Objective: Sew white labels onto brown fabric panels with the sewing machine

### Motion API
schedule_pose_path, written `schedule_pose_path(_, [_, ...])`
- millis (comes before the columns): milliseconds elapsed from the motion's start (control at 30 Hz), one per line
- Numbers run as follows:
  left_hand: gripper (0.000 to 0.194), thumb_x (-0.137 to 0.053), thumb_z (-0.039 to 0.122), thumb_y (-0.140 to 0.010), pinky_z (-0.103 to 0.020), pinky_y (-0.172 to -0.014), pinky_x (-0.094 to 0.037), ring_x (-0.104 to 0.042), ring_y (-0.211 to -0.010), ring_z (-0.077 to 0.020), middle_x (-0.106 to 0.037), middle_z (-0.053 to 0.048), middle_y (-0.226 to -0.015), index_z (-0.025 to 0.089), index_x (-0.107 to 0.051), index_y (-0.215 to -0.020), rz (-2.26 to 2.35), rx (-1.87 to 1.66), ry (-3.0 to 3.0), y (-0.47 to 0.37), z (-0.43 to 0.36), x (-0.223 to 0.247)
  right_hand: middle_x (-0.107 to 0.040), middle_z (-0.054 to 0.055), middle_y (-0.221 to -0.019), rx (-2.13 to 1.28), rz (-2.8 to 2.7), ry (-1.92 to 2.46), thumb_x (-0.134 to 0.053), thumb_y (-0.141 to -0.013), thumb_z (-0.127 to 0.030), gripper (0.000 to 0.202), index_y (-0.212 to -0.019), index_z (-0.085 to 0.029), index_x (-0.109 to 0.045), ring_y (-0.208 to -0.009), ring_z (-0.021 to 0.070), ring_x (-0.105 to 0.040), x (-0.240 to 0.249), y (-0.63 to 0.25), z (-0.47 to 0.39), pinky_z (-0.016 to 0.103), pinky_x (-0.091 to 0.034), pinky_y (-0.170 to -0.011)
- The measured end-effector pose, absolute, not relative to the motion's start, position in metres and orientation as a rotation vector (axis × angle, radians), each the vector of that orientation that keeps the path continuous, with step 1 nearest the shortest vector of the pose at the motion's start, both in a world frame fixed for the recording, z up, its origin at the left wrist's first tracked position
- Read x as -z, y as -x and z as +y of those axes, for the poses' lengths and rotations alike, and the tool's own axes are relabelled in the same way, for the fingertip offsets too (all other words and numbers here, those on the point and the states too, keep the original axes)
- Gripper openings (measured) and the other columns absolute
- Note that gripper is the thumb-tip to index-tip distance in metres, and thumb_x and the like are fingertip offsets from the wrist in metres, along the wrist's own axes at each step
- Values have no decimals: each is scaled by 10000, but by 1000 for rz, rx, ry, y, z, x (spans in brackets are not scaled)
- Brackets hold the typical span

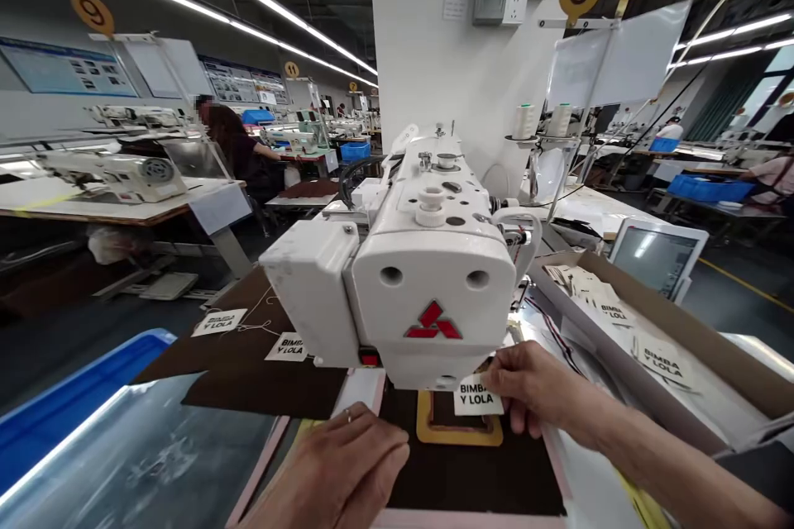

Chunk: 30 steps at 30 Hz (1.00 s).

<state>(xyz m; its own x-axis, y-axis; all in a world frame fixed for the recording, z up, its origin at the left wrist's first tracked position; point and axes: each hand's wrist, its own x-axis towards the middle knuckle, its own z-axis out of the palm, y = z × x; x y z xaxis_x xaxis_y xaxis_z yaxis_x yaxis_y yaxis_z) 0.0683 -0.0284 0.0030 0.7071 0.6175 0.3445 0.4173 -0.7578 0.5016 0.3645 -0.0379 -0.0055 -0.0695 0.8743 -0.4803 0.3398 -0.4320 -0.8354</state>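
Observation:
My right hand (527, 388) pinches a white "BIMBA Y LOLA" label (476, 407) by its upper right corner, under the head of a white sewing machine (428, 289). The label overlaps a yellow frame (428, 435) lying on dark brown fabric (471, 483). On the left edge of that fabric my left hand (347, 463) lies flat, holding nothing, with a ring on one finger. Two more labels, one label (220, 321) farther left and another label (287, 346) nearer the machine, rest on a second brown piece (248, 384) with loose threads.
At right, a cardboard box (732, 355) holds several labels, with a tablet-like screen (658, 256) behind it. A blue bin (68, 421) stands at lower left. Thread cones (524, 121) sit behind the machine. A person (232, 145) works at another table to the left.

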Motion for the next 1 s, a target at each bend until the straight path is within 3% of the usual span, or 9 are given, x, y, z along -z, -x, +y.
schedule_pose_path(100, [214, -578, 187, -965, -213, -950, -525, -723, -975, -160, -773, 14, -1101, 237, -723, -1114, 647, -820, -2834, -64, -19, -5, -632, -22, -608, -1538, -1358, 1757, -621, -900, -298, 161, -805, -169, -610, -416, 78, -537, 2, -359, -24, 165, -355, -346])
schedule_pose_path(267, [287, -604, 233, -976, -294, -1072, -525, -707, -1125, -217, -735, -19, -1271, 210, -708, -1243, 590, -483, -2998, -70, -13, -7, -625, -30, -593, -1530, -1456, 1776, -617, -884, -309, 194, -740, -182, -587, -395, 71, -535, -4, -343, -26, 153, -361, -344])
schedule_pose_path(433, [345, -584, 185, -972, -373, -1094, -523, -707, -1151, -266, -709, -68, -1316, 199, -678, -1303, 586, -316, -2933, -72, -10, -10, -602, -29, -542, -1495, -1500, 1830, -637, -883, -362, 292, -665, -187, -558, -389, 59, -509, -8, -336, -29, 145, -347, -360])
schedule_pose_path(633, [346, -586, 185, -984, -404, -1100, -517, -688, -1190, -286, -694, -79, -1341, 186, -661, -1322, 565, -281, -2899, -75, -11, -9, -589, -35, -535, -1427, -1562, 1851, -597, -901, -373, 275, -694, -195, -557, -379, 72, -488, -5, -334, -30, 174, -332, -370])
schedule_pose_path(833, [500, -748, 245, -920, -441, -1153, -458, -618, -1291, -313, -632, -97, -1425, 176, -594, -1391, 585, -247, -2887, -84, -11, -1, -596, -23, -558, -1341, -1645, 1859, -563, -919, -349, 239, -731, -203, -585, -411, 105, -501, -6, -333, -33, 225, -365, -421])
schedule_pose_path(900, [532, -805, 269, -882, -462, -1157, -448, -604, -1303, -332, -642, -96, -1413, 183, -610, -1370, 601, -226, -2880, -86, -11, -1, -629, 0, -627, -1082, -1756, 1887, -568, -913, -302, 165, -786, -203, -607, -495, 137, -554, -1, -331, -38, 249, -386, -475])
schedule_pose_path(1000, [540, -828, 314, -877, -472, -1170, -430, -597, -1310, -341, -642, -91, -1412, 184, -626, -1360, 620, -200, -2868, -87, -11, -5, -668, 54, -796, -309, -2011, 1781, -503, -950, -213, 149, -896, -207, -641, -692, 210, -626, 13, -327, -50, 299, -424, -588])
